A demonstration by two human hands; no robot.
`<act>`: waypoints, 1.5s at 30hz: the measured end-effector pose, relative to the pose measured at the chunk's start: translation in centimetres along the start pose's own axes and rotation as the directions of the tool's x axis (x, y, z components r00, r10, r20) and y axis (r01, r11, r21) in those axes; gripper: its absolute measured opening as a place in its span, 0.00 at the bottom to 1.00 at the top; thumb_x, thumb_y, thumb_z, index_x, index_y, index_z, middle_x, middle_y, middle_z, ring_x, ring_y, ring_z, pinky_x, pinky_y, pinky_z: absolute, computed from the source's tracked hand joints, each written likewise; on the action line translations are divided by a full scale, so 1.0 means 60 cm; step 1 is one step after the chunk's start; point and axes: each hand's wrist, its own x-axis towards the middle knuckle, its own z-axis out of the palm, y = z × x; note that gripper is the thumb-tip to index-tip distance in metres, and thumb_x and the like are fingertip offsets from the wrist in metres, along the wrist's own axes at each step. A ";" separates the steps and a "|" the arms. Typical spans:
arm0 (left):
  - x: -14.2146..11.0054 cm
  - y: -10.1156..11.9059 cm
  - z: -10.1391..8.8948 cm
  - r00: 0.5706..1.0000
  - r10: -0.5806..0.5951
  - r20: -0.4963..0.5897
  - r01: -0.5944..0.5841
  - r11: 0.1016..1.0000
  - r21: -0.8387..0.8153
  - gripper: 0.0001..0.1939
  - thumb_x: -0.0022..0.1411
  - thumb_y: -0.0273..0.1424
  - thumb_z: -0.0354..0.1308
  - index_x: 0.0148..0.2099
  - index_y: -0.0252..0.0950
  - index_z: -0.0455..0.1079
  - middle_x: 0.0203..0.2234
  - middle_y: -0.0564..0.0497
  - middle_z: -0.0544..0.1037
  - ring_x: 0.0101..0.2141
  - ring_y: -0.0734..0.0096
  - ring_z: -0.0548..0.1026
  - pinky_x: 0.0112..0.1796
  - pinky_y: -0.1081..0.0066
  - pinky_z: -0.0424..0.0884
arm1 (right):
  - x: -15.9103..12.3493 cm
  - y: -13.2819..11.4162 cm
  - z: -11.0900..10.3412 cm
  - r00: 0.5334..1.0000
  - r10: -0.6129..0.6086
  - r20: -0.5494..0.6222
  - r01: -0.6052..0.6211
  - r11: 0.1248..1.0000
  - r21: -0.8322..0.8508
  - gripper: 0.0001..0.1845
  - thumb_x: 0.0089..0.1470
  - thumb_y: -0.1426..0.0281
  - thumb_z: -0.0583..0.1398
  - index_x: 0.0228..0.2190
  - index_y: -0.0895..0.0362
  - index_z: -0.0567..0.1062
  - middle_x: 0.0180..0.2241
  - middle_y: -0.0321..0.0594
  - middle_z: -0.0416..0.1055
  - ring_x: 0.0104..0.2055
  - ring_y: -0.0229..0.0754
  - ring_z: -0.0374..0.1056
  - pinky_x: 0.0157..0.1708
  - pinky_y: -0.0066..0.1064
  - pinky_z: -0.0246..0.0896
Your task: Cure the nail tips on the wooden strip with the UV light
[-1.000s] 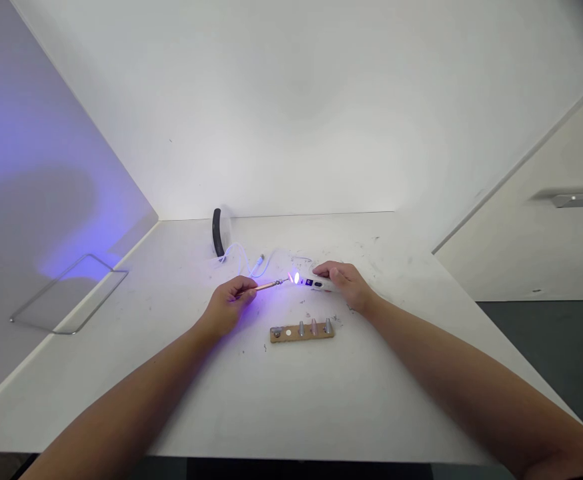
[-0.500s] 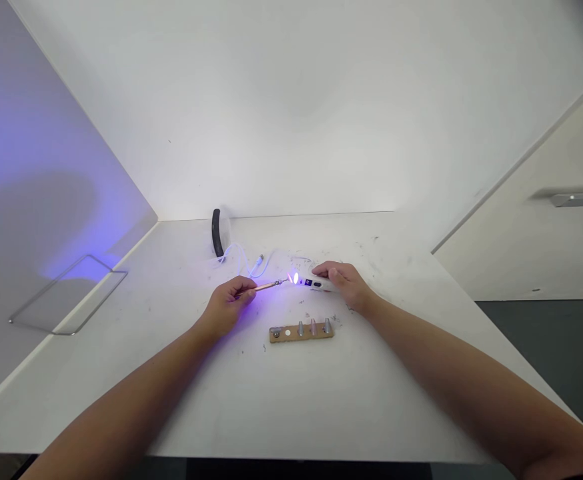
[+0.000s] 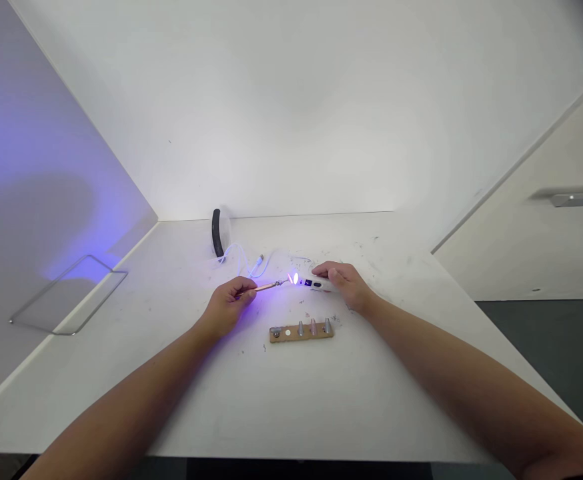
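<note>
Between its thumb and fingers, my left hand [image 3: 227, 307] pinches a slim rose-gold pen-like tool [image 3: 265, 288] with a silvery end pointing right. At that tip a small pinkish piece, probably a nail tip [image 3: 289, 278], glows in violet light. Facing it is the bright head of a white handheld UV lamp [image 3: 316, 285] with a small dark display and button. My right hand [image 3: 346, 283] is closed around the lamp's rear end. Nearer me lies a brown strip [image 3: 296, 337] bearing several nail tips [image 3: 313, 327], grey and pink, a white dot and a round silvery piece.
Behind my left hand a white USB cable [image 3: 244, 257] lies coiled beside a black curved handle on a clear object [image 3: 217, 233]. A wire frame [image 3: 74, 293] leans at the left wall. Dark specks mark the white tabletop [image 3: 291, 400]. White walls enclose the back and left.
</note>
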 end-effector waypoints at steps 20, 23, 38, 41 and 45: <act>0.000 -0.003 0.001 1.000 0.012 -0.001 -0.012 1.000 -0.015 0.10 0.55 0.35 0.51 0.35 0.35 0.67 0.23 0.54 0.66 0.25 0.76 0.61 0.29 0.75 0.58 | 0.001 0.003 0.000 1.000 0.008 0.008 -0.008 1.000 -0.011 0.26 0.53 0.52 0.46 0.34 0.58 0.73 0.37 0.45 0.71 0.42 0.46 0.66 0.44 0.40 0.59; 0.000 -0.005 0.001 1.000 0.004 0.003 -0.004 1.000 -0.019 0.10 0.55 0.36 0.51 0.36 0.35 0.67 0.23 0.54 0.66 0.26 0.76 0.61 0.29 0.75 0.58 | 0.001 0.001 0.000 1.000 0.008 0.003 -0.008 1.000 -0.008 0.27 0.53 0.51 0.47 0.34 0.58 0.73 0.37 0.45 0.71 0.42 0.46 0.66 0.44 0.40 0.59; 0.000 -0.002 0.000 1.000 0.013 0.005 -0.013 1.000 -0.003 0.11 0.55 0.37 0.50 0.35 0.34 0.67 0.23 0.54 0.66 0.26 0.76 0.60 0.29 0.74 0.58 | 0.000 -0.002 -0.001 1.000 0.007 -0.002 -0.007 1.000 -0.022 0.27 0.52 0.51 0.47 0.35 0.59 0.74 0.37 0.45 0.72 0.42 0.47 0.67 0.43 0.41 0.60; 0.000 -0.002 0.000 1.000 0.020 0.006 -0.020 1.000 -0.006 0.11 0.55 0.37 0.50 0.35 0.34 0.67 0.24 0.53 0.66 0.26 0.75 0.61 0.30 0.74 0.58 | -0.001 -0.002 -0.001 1.000 0.006 0.005 -0.006 1.000 -0.022 0.26 0.53 0.52 0.47 0.35 0.58 0.74 0.37 0.45 0.72 0.42 0.46 0.67 0.43 0.40 0.60; 0.000 -0.003 0.000 1.000 0.021 -0.003 -0.021 1.000 -0.004 0.11 0.54 0.37 0.51 0.35 0.35 0.67 0.24 0.54 0.67 0.26 0.76 0.61 0.29 0.74 0.58 | -0.001 -0.003 -0.002 1.000 0.009 0.005 -0.009 1.000 -0.023 0.26 0.53 0.52 0.46 0.35 0.59 0.73 0.37 0.45 0.72 0.42 0.47 0.66 0.43 0.40 0.60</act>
